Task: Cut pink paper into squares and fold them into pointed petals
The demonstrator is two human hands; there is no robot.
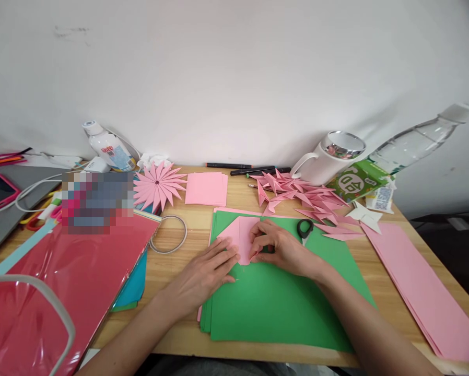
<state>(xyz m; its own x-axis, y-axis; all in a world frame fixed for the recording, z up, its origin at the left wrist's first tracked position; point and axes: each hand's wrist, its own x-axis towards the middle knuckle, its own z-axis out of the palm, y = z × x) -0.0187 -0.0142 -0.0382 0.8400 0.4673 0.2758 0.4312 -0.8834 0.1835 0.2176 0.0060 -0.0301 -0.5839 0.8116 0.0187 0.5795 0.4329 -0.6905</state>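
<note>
A small pink paper (245,235) with folded edges lies on a stack of green sheets (281,308). The fingers of my left hand (214,263) lie flat and spread over its left part. My right hand (276,245) has its fingers curled in a pinch at the paper's right edge. Just right of that hand rest black-handled scissors (305,228). Behind the green stack sits a pile of square pink sheets (206,188).
Folded pink pieces (297,193), a white mug (326,159), a green box (355,181) and a clear bottle (422,138) stand back right. Pink strips (422,287) lie right. A pink paper star (158,183), tape ring (169,235) and red wrapped sheets (73,271) are left.
</note>
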